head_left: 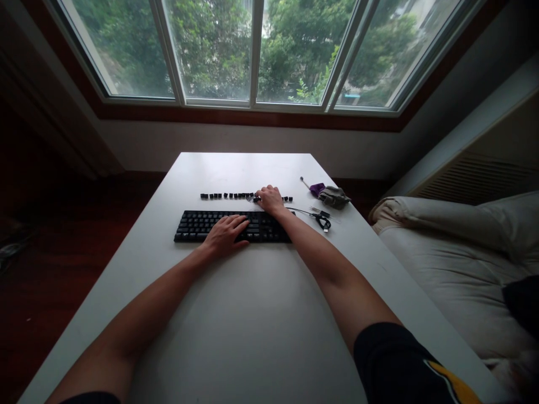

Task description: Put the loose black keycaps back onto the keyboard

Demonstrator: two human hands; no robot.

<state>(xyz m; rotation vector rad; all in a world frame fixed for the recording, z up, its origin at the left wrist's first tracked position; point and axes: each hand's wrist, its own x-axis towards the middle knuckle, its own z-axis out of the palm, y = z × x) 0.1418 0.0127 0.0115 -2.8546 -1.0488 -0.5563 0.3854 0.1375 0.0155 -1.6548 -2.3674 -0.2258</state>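
A black keyboard [197, 225] lies across the white table. My left hand [227, 233] rests on its middle, fingers stretched out over the keys and thumb at the front edge. Behind the keyboard runs a row of loose black keycaps [231, 196]. My right hand [270, 198] reaches over the keyboard to this row, its fingers bent and closed down among the caps. Something thin and pale shows by its fingertips, too small to name. The right forearm hides the keyboard's right end.
Right of the keyboard lie a coiled black cable [322, 220] and a few small dark and thin pieces. Farther back are a grey cloth [333, 196], a purple cloth [316, 189] and a thin brush-like stick [304, 182]. A light sofa [425, 252] stands right of the table [236, 336].
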